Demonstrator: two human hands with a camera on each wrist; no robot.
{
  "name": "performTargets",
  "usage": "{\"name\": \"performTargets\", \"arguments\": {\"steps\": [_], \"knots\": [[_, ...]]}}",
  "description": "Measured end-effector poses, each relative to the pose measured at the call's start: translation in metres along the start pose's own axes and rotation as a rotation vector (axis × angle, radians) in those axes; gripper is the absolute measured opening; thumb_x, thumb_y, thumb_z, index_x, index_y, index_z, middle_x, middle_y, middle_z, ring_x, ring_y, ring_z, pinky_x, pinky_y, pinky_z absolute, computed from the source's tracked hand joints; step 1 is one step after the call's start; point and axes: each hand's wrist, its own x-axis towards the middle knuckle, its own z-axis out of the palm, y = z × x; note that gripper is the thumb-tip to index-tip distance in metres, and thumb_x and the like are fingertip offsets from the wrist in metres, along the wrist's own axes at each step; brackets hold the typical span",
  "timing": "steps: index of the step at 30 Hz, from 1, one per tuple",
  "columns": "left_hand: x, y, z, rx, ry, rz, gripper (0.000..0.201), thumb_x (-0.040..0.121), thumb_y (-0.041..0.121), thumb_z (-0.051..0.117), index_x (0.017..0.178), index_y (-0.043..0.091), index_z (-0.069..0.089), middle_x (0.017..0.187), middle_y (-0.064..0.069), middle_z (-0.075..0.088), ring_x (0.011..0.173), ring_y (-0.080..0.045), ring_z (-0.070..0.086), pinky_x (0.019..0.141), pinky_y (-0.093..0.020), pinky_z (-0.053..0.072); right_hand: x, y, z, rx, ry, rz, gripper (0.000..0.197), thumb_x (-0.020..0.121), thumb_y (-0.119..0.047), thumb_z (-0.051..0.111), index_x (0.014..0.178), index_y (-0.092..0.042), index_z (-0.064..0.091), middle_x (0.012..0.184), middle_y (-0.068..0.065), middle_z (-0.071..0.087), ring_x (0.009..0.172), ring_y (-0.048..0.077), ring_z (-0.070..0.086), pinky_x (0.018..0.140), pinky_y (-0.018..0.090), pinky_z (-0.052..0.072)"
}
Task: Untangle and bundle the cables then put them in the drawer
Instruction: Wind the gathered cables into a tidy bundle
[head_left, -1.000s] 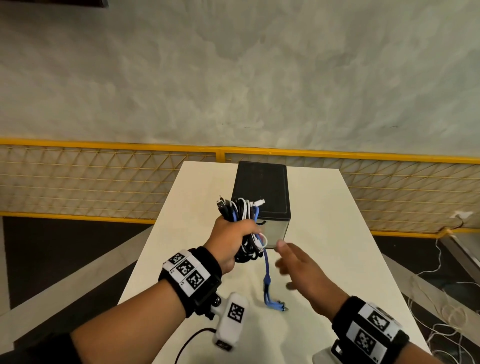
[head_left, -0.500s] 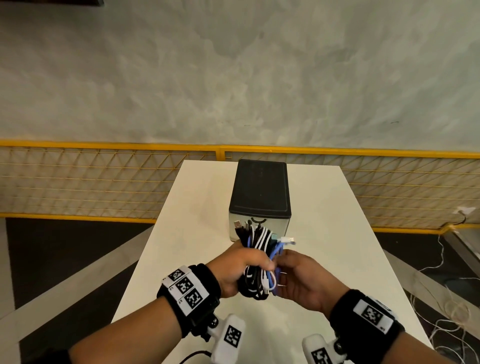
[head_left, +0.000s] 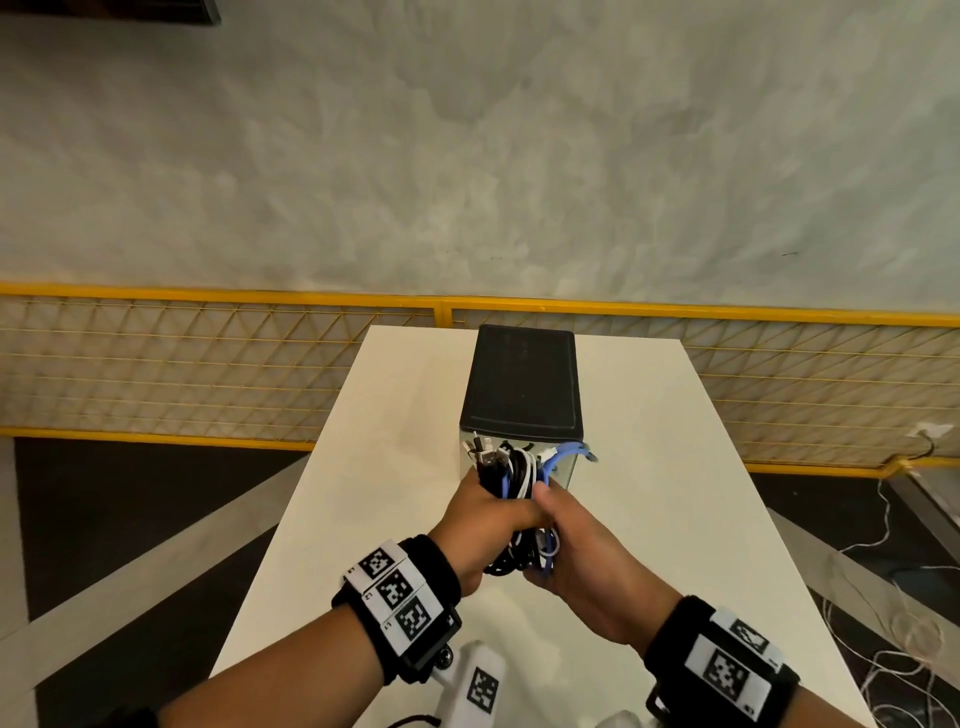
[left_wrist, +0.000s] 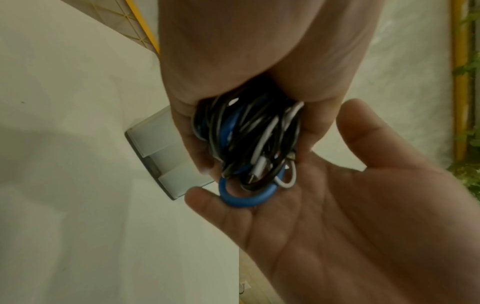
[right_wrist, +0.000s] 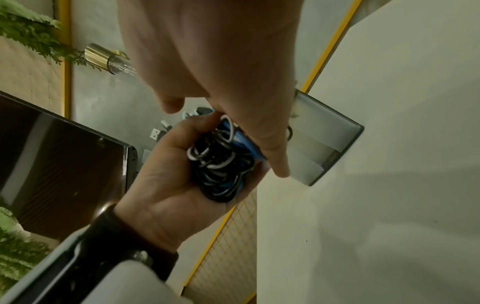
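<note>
A bundle of black, white and blue cables (head_left: 511, 470) is held upright just in front of the small drawer unit (head_left: 522, 384), which has a black top and pale fronts. My left hand (head_left: 488, 512) grips the bundle around its middle, its fingers wrapped round the coils (left_wrist: 249, 139). My right hand (head_left: 571, 545) lies against the bundle's lower right side; in the left wrist view its palm (left_wrist: 337, 205) faces the bundle with fairly straight fingers under a blue loop (left_wrist: 246, 199). Plug ends stick out of the top. The drawer fronts (right_wrist: 324, 144) look closed.
The white table (head_left: 675, 467) runs forward to a yellow mesh railing (head_left: 208, 364) and a grey wall. Loose white cords (head_left: 883, 649) lie on the floor at the right. A dark screen (right_wrist: 59, 164) stands off to the left.
The blue cable end that dangled below the bundle is now gathered up. My right hand came in from the side and lies against the bundle. The bundle came lower, in front of the drawers.
</note>
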Motion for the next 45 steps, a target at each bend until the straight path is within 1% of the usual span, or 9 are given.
{"name": "performTargets", "arguments": {"steps": [9,15,17,21,23,26,33,39,45], "knots": [[0.004,-0.006,0.001,-0.105,0.072,-0.097,0.018,0.075,0.0,0.071,0.092,-0.001,0.072,0.083,-0.023,0.071,0.074,-0.032,0.069,0.066,-0.035,0.056,-0.003,-0.011,-0.01,-0.207,-0.132,0.117,0.076,0.066,-0.094,0.036,0.135,-0.062,0.036,0.149,-0.02,0.042,0.139,0.013,0.035,0.112,0.061,0.013],[0.002,-0.009,-0.008,-0.129,0.08,-0.178,0.023,0.073,-0.011,0.054,0.085,-0.004,0.071,0.075,-0.021,0.066,0.067,-0.029,0.067,0.057,-0.032,0.054,-0.009,-0.019,-0.003,-0.441,-0.18,-0.034,0.027,0.095,-0.058,0.036,0.122,-0.058,0.039,0.14,-0.03,0.034,0.12,-0.021,0.038,0.092,0.012,0.033],[0.0,-0.01,-0.01,-0.097,0.07,-0.165,0.022,0.071,-0.013,0.052,0.071,0.002,0.068,0.067,-0.016,0.059,0.058,-0.024,0.061,0.053,-0.029,0.05,-0.005,-0.02,-0.009,-0.631,-0.154,-0.103,0.041,0.09,-0.062,0.048,0.126,-0.043,0.052,0.127,-0.022,0.053,0.116,-0.009,0.051,0.09,0.015,0.041],[0.001,-0.01,-0.012,-0.045,0.06,-0.168,0.013,0.063,-0.005,0.061,0.072,0.004,0.065,0.061,-0.009,0.058,0.054,-0.022,0.059,0.057,-0.029,0.049,0.008,-0.032,-0.031,-0.93,0.145,-0.282,0.019,0.09,-0.041,0.062,0.078,-0.027,0.066,0.079,-0.01,0.065,0.068,0.003,0.055,0.071,0.03,0.048],[0.003,-0.007,-0.017,-0.046,0.028,-0.169,0.013,0.058,0.0,0.063,0.07,0.004,0.059,0.062,-0.011,0.056,0.055,-0.024,0.058,0.066,-0.035,0.05,0.012,-0.036,-0.043,-0.975,0.321,-0.399,0.001,0.088,-0.028,0.066,0.088,-0.027,0.067,0.09,-0.012,0.063,0.079,0.002,0.056,0.078,0.025,0.05],[0.003,0.003,-0.02,-0.067,-0.052,-0.14,0.012,0.059,0.0,0.062,0.069,0.006,0.061,0.066,-0.012,0.057,0.062,-0.027,0.058,0.071,-0.037,0.052,0.017,-0.035,-0.047,-1.074,0.224,-0.409,0.037,0.087,-0.02,0.067,0.121,-0.03,0.057,0.116,-0.02,0.052,0.102,0.0,0.051,0.085,0.004,0.036],[0.008,0.027,-0.019,-0.064,-0.07,-0.053,0.014,0.057,-0.001,0.06,0.07,0.003,0.063,0.07,-0.015,0.058,0.07,-0.03,0.058,0.067,-0.033,0.05,0.02,-0.037,-0.033,-0.369,0.128,-0.253,0.028,0.099,-0.014,0.05,0.078,-0.022,0.067,0.067,0.003,0.061,0.068,0.026,0.061,0.075,0.045,0.054],[0.015,0.018,-0.007,-0.051,-0.04,-0.106,0.029,0.064,-0.005,0.061,0.089,0.001,0.073,0.08,-0.015,0.069,0.074,-0.03,0.068,0.067,-0.034,0.054,0.026,-0.028,-0.015,0.199,0.103,-0.174,0.02,0.101,-0.016,0.039,0.1,-0.006,0.056,0.101,0.013,0.07,0.092,0.028,0.066,0.076,0.044,0.055],[0.011,0.007,-0.006,0.047,-0.059,-0.101,0.023,0.068,-0.004,0.063,0.09,0.0,0.069,0.076,-0.016,0.069,0.071,-0.028,0.067,0.065,-0.032,0.052,0.029,-0.012,-0.008,0.158,0.05,-0.104,0.067,0.086,-0.053,0.062,0.13,-0.005,0.046,0.128,0.017,0.063,0.119,0.026,0.062,0.107,0.052,0.043]]}}
